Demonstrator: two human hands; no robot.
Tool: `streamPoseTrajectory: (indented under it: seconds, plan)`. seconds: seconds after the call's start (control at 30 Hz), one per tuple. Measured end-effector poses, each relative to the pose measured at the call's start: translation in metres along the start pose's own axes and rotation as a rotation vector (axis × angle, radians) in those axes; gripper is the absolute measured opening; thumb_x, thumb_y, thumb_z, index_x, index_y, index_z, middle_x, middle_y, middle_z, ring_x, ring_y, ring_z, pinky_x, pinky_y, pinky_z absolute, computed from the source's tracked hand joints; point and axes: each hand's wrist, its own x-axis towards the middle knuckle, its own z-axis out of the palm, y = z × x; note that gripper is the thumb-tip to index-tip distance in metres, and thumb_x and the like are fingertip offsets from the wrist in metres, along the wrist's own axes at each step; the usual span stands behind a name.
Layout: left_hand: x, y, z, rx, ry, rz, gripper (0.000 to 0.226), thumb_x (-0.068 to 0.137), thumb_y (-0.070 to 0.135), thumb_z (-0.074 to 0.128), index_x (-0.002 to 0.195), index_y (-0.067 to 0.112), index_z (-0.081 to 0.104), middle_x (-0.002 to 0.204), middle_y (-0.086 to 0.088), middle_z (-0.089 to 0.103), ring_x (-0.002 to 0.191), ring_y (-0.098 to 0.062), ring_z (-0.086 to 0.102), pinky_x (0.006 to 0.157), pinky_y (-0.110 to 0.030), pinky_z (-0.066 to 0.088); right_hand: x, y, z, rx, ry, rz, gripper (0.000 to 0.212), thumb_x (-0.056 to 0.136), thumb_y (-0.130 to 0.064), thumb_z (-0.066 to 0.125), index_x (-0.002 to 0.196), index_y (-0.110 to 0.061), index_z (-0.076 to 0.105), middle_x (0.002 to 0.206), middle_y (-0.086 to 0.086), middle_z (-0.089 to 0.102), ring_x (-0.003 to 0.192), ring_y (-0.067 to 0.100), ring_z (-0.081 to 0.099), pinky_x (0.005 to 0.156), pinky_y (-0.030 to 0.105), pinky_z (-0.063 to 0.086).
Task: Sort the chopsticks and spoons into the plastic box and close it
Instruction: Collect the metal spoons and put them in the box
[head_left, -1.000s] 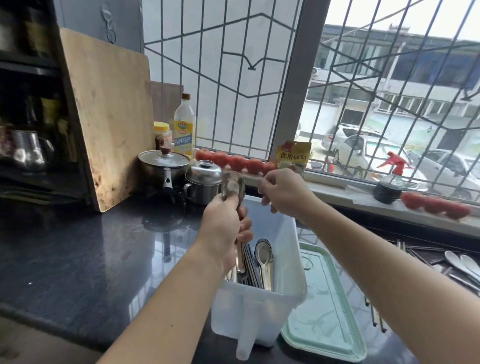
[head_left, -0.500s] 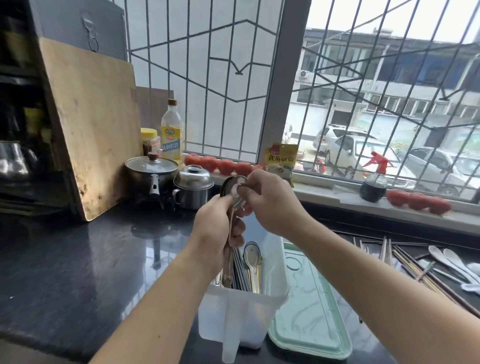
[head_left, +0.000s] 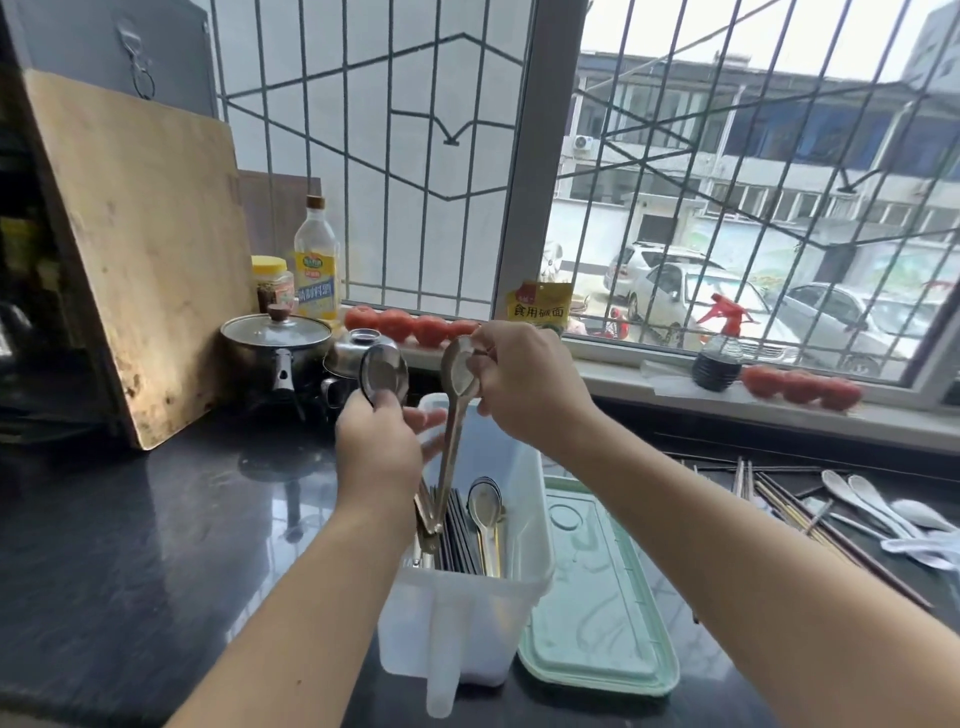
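Observation:
A translucent white plastic box (head_left: 535, 525) stands on the dark counter, holding dark chopsticks (head_left: 460, 535) and a metal spoon (head_left: 484, 512). My left hand (head_left: 382, 452) grips a bundle of metal spoons (head_left: 384, 371), bowls up, above the box's left side. My right hand (head_left: 524, 384) pinches the bowl of one metal spoon (head_left: 460, 371), its handle hanging down into the box. The box's pale green lid (head_left: 597, 597) lies flat to the right. More chopsticks (head_left: 795, 514) and white ceramic spoons (head_left: 878, 509) lie on the counter at the right.
A lidded pot (head_left: 275, 348) and a small steel kettle (head_left: 345, 358) stand behind the box. A wooden cutting board (head_left: 135, 249) leans at the left. Bottles, tomatoes (head_left: 415, 327) and a spray bottle (head_left: 719, 348) line the windowsill.
My right hand has pulled one spoon out of the bundle in my left hand and moved it to the right. The two hands have separated above the box.

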Motion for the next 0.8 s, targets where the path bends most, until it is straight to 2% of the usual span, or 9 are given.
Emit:
streamPoseTrajectory:
  seconds: [0.07, 0.17, 0.27, 0.33, 0.43, 0.5, 0.6, 0.7, 0.8]
  plan:
    - [0.005, -0.002, -0.004, -0.067, 0.096, 0.005, 0.027, 0.112, 0.021, 0.036, 0.094, 0.010, 0.052, 0.077, -0.005, 0.047, 0.069, -0.018, 0.062, 0.064, -0.032, 0.058, 0.007, 0.015, 0.000, -0.045, -0.043, 0.095, 0.018, 0.095, -0.010, 0.054, 0.087, -0.021, 0.066, 0.078, 0.000, 0.069, 0.067, 0.022, 0.070, 0.067, 0.044, 0.061]
    - [0.007, -0.002, -0.006, -0.183, 0.085, -0.032, 0.027, 0.112, 0.023, 0.039, 0.089, 0.014, 0.049, 0.069, 0.002, 0.039, 0.051, -0.012, 0.039, 0.048, -0.027, 0.041, 0.011, 0.030, 0.009, -0.153, -0.311, 0.200, 0.018, 0.093, -0.004, 0.051, 0.087, -0.012, 0.066, 0.078, 0.008, 0.072, 0.069, 0.025, 0.074, 0.066, 0.045, 0.063]
    - [0.007, -0.001, -0.007, -0.207, 0.062, -0.041, 0.026, 0.111, 0.016, 0.036, 0.086, 0.014, 0.043, 0.068, 0.002, 0.038, 0.043, -0.010, 0.031, 0.040, -0.025, 0.028, 0.011, 0.030, 0.026, -0.269, -0.546, 0.205, 0.009, 0.089, -0.001, 0.062, 0.093, -0.003, 0.070, 0.082, 0.014, 0.075, 0.074, 0.027, 0.076, 0.072, 0.045, 0.064]
    - [0.007, -0.002, -0.007, -0.197, 0.043, -0.033, 0.027, 0.111, 0.016, 0.037, 0.083, 0.015, 0.040, 0.067, 0.001, 0.038, 0.043, -0.011, 0.029, 0.040, -0.025, 0.027, 0.015, 0.028, 0.037, -0.351, -0.641, 0.205, 0.016, 0.088, -0.003, 0.069, 0.104, -0.002, 0.070, 0.092, 0.014, 0.076, 0.078, 0.026, 0.075, 0.073, 0.041, 0.064]
    - [0.008, -0.003, -0.006, -0.159, 0.017, -0.036, 0.028, 0.110, 0.017, 0.039, 0.083, 0.015, 0.038, 0.067, 0.001, 0.038, 0.044, -0.011, 0.027, 0.040, -0.026, 0.026, 0.025, 0.028, 0.051, -0.405, -0.737, 0.215, 0.025, 0.081, -0.003, 0.078, 0.105, -0.002, 0.069, 0.083, 0.011, 0.075, 0.064, 0.020, 0.074, 0.065, 0.035, 0.064]
    - [0.007, -0.003, -0.006, -0.144, 0.014, -0.045, 0.029, 0.111, 0.018, 0.040, 0.082, 0.015, 0.038, 0.067, 0.001, 0.038, 0.045, -0.012, 0.027, 0.039, -0.026, 0.026, 0.028, 0.031, 0.060, -0.560, -0.798, 0.162, 0.017, 0.079, -0.009, 0.082, 0.086, -0.003, 0.068, 0.067, 0.005, 0.070, 0.056, 0.015, 0.069, 0.060, 0.031, 0.060]
    - [0.006, -0.002, -0.005, -0.138, 0.005, -0.053, 0.028, 0.110, 0.016, 0.039, 0.082, 0.014, 0.038, 0.067, 0.001, 0.038, 0.045, -0.012, 0.026, 0.039, -0.025, 0.025, 0.030, 0.043, 0.077, -0.685, -0.885, 0.104, 0.022, 0.090, -0.010, 0.071, 0.072, -0.008, 0.058, 0.061, -0.001, 0.072, 0.056, 0.013, 0.069, 0.070, 0.033, 0.060]
    - [0.005, -0.001, -0.005, -0.143, 0.000, -0.056, 0.028, 0.110, 0.014, 0.038, 0.082, 0.013, 0.039, 0.065, 0.001, 0.039, 0.044, -0.011, 0.027, 0.039, -0.024, 0.026, 0.033, 0.048, 0.085, -0.740, -0.915, 0.072, 0.019, 0.090, -0.015, 0.074, 0.078, -0.009, 0.060, 0.060, -0.002, 0.068, 0.062, 0.015, 0.070, 0.069, 0.032, 0.056]
    - [0.005, -0.001, -0.005, -0.136, -0.001, -0.056, 0.029, 0.110, 0.015, 0.039, 0.081, 0.014, 0.039, 0.064, 0.001, 0.038, 0.044, -0.011, 0.027, 0.039, -0.025, 0.026, 0.032, 0.049, 0.088, -0.809, -0.881, -0.023, 0.005, 0.094, -0.011, 0.068, 0.094, -0.007, 0.065, 0.072, 0.000, 0.052, 0.078, 0.025, 0.056, 0.071, 0.035, 0.046]
